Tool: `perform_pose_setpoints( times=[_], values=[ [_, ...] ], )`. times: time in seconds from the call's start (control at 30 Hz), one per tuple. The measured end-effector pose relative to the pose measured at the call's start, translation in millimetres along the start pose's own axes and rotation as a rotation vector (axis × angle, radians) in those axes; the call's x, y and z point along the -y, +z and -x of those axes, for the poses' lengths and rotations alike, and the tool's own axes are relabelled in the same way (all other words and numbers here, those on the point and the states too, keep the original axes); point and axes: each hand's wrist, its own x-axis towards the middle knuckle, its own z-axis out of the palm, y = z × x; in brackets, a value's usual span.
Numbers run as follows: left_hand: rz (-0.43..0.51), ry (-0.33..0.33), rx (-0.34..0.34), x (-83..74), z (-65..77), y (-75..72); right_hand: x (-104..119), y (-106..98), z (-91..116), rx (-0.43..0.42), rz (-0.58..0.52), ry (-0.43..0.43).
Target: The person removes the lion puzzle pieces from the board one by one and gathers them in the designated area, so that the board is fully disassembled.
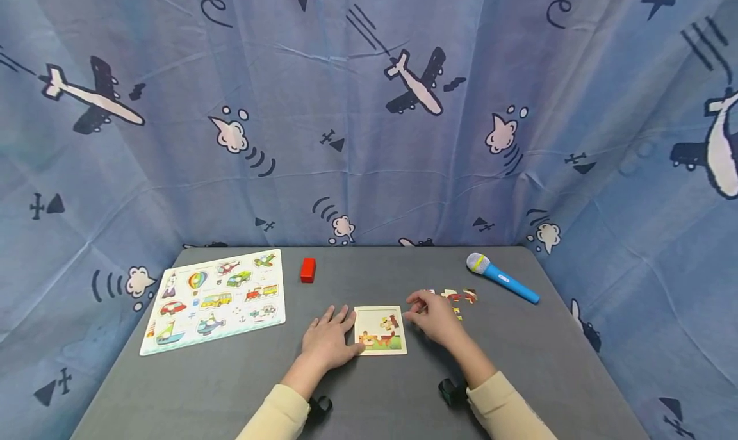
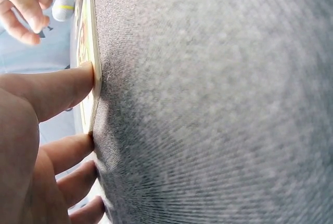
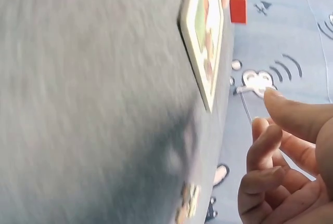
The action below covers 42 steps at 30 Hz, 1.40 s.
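A small square jigsaw board (image 1: 368, 319) with a pale rim lies at the middle of the table, partly filled with animal-picture pieces. My left hand (image 1: 328, 341) rests at its left side; in the left wrist view the thumb (image 2: 67, 86) touches the board's edge and the index fingertip is at its corner. Just right of the board hovers my right hand (image 1: 434, 318), its fingers loosely curled. The right wrist view shows the thumb apart from the fingers (image 3: 265, 154), with nothing between them. Several loose jigsaw pieces (image 1: 470, 296) lie behind and beside the right hand, which partly covers them.
A large picture board of vehicles (image 1: 236, 280) lies on the left of the grey table (image 1: 369, 395). Behind the jigsaw sits a red block (image 1: 308, 270). A blue toy microphone (image 1: 507, 281) is at the back right. A patterned blue curtain (image 1: 323, 139) hangs behind the table.
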Motion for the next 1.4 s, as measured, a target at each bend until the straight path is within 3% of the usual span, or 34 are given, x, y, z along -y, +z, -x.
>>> perform_pose_setpoints(
  times=[0.23, 0.7, 0.93, 1.4],
  values=[
    [-0.017, -0.014, 0.0, 0.6, -1.8, 1.8, 13, 19, 0, 0.095, -0.019, -0.035],
    [-0.021, -0.003, 0.002, 2.1, -1.6, 2.8, 8, 42, -4, 0.129, 0.064, -0.069],
    [-0.02, -0.002, -0.003, 1.9, -2.6, 3.2, 8, 46, -7, 0.138, 0.159, -0.063],
    [-0.01, -0.005, 0.001, 0.9, -1.1, 0.3, 10, 45, -8, 0.112, 0.154, -0.032]
  ],
)
